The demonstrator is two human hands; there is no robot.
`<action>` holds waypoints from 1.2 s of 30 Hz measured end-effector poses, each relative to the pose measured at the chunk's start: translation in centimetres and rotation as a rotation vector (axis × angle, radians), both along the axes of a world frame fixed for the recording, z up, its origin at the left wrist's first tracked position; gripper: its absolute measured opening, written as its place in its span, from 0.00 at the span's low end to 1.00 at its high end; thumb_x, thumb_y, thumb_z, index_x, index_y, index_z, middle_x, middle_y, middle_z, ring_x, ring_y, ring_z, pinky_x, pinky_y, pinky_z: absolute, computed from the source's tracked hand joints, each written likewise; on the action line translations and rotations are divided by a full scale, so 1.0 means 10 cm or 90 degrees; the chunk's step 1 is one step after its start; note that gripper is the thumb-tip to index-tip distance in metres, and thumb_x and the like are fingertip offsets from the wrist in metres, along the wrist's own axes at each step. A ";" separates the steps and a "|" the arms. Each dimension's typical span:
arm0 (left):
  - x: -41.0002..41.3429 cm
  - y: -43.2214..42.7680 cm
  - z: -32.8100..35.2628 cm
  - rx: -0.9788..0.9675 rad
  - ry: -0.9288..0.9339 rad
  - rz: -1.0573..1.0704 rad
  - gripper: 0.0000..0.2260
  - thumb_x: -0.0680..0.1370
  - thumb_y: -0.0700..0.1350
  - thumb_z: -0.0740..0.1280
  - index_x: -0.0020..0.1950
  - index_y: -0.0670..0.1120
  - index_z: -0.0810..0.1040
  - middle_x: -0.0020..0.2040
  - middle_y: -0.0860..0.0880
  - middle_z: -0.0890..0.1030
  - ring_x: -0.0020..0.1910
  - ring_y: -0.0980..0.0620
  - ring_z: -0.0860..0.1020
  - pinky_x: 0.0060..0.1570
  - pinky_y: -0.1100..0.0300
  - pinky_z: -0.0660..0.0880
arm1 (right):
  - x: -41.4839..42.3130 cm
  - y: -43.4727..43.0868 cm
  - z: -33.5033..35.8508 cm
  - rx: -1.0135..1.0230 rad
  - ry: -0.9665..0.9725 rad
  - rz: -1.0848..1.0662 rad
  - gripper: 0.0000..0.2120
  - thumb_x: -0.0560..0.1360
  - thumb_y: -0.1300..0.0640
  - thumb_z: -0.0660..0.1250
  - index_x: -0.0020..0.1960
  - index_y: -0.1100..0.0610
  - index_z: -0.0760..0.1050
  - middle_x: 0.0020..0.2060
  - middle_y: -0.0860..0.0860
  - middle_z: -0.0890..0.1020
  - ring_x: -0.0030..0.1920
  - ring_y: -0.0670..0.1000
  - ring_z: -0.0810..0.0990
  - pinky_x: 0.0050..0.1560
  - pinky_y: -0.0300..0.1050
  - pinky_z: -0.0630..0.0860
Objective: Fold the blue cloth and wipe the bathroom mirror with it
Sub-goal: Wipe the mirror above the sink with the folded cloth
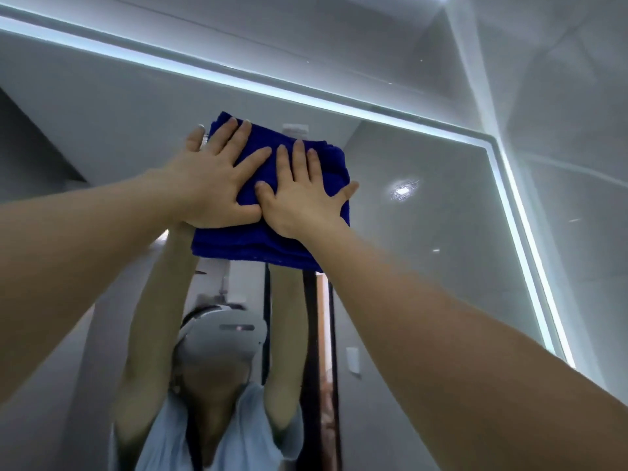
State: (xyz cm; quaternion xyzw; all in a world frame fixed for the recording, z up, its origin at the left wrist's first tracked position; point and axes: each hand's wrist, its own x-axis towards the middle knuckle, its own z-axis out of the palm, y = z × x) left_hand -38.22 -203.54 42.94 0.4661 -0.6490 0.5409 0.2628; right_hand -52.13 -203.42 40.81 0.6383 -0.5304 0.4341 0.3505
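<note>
Filling most of the view, the mirror (424, 215) is seen from below, with a grey tiled wall (560, 96) above and to its right. A bright light strip (306, 96) runs along the mirror's top edge and turns down its right edge. Low in the glass is the reflection of a person in a pale blue shirt (251, 433) and a white headset (221, 334), both arms raised. The folded blue cloth (258, 243) lies flat against the glass high in the middle, just under the top strip, its layered edges showing along the bottom. Both arms reach up to it from the near corners. The left hand (210, 185) presses on the cloth's left half with straight, spread fingers (238, 137); its outermost finger lies past the cloth's left edge. The right hand (302, 202) presses on the right half, three fingers (299, 158) close together and the little finger splayed towards the right edge. The two thumbs meet at the cloth's middle. A small glare spot (402, 190) shines on the glass to the right of the cloth.
</note>
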 end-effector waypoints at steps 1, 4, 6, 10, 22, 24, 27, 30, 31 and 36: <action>0.13 0.01 -0.03 0.004 0.010 0.008 0.43 0.63 0.70 0.39 0.74 0.53 0.34 0.75 0.44 0.34 0.74 0.46 0.35 0.72 0.45 0.39 | 0.13 0.00 -0.01 -0.003 0.010 0.006 0.30 0.80 0.43 0.44 0.76 0.50 0.37 0.75 0.48 0.36 0.75 0.49 0.35 0.64 0.73 0.33; 0.51 0.03 -0.19 0.000 0.032 0.018 0.47 0.59 0.70 0.34 0.75 0.52 0.34 0.75 0.44 0.34 0.74 0.45 0.35 0.72 0.45 0.40 | 0.51 0.00 -0.10 -0.011 0.037 0.026 0.29 0.80 0.43 0.45 0.76 0.50 0.37 0.75 0.48 0.36 0.75 0.49 0.34 0.63 0.74 0.33; 0.75 0.04 -0.34 -0.001 0.060 0.003 0.47 0.59 0.71 0.34 0.75 0.52 0.37 0.76 0.43 0.36 0.75 0.45 0.37 0.72 0.45 0.40 | 0.75 0.01 -0.21 -0.002 0.061 0.036 0.29 0.80 0.43 0.45 0.76 0.50 0.37 0.75 0.48 0.35 0.75 0.49 0.34 0.62 0.74 0.32; 1.10 0.01 -0.71 -0.026 0.121 -0.038 0.46 0.62 0.70 0.39 0.76 0.50 0.44 0.76 0.41 0.42 0.75 0.42 0.42 0.71 0.42 0.44 | 1.07 0.05 -0.46 0.016 0.115 0.047 0.29 0.80 0.44 0.46 0.76 0.50 0.37 0.75 0.48 0.35 0.75 0.49 0.34 0.62 0.74 0.32; 1.66 -0.09 -1.63 -0.074 0.141 -0.105 0.38 0.69 0.64 0.52 0.72 0.41 0.63 0.72 0.32 0.60 0.70 0.32 0.59 0.63 0.34 0.60 | 1.59 0.12 -1.28 0.047 0.163 0.041 0.30 0.80 0.43 0.47 0.76 0.49 0.38 0.76 0.47 0.37 0.75 0.48 0.35 0.64 0.73 0.33; 1.74 -0.09 -1.78 -0.073 0.143 -0.119 0.37 0.69 0.63 0.53 0.72 0.42 0.63 0.72 0.32 0.61 0.70 0.33 0.59 0.63 0.34 0.60 | 1.68 0.14 -1.42 0.061 0.158 0.039 0.30 0.80 0.43 0.47 0.76 0.49 0.37 0.75 0.47 0.36 0.75 0.48 0.34 0.64 0.73 0.33; 1.89 -0.07 -2.03 -0.068 0.146 -0.144 0.37 0.68 0.62 0.53 0.71 0.42 0.64 0.71 0.33 0.61 0.70 0.35 0.57 0.63 0.35 0.61 | 1.84 0.18 -1.67 0.091 0.144 0.035 0.31 0.80 0.43 0.47 0.76 0.49 0.36 0.75 0.46 0.35 0.74 0.48 0.33 0.64 0.72 0.32; 2.10 -0.04 -2.32 -0.054 0.130 -0.157 0.36 0.68 0.61 0.53 0.71 0.41 0.65 0.70 0.32 0.63 0.69 0.36 0.57 0.63 0.36 0.61 | 2.07 0.23 -1.98 0.131 0.123 0.026 0.31 0.80 0.43 0.48 0.76 0.48 0.35 0.74 0.46 0.33 0.74 0.47 0.32 0.65 0.71 0.32; 2.14 -0.04 -2.40 -0.052 0.124 -0.159 0.36 0.68 0.61 0.53 0.71 0.41 0.66 0.70 0.32 0.63 0.69 0.36 0.56 0.63 0.37 0.61 | 2.10 0.24 -2.06 0.139 0.116 0.023 0.31 0.80 0.43 0.48 0.75 0.48 0.34 0.74 0.46 0.33 0.74 0.47 0.32 0.65 0.71 0.32; 2.43 0.01 -2.75 -0.020 0.109 -0.153 0.36 0.69 0.61 0.53 0.72 0.42 0.63 0.71 0.33 0.62 0.70 0.36 0.57 0.66 0.39 0.56 | 2.39 0.34 -2.42 0.181 0.111 -0.003 0.33 0.80 0.44 0.50 0.76 0.49 0.34 0.74 0.47 0.33 0.74 0.48 0.32 0.66 0.71 0.36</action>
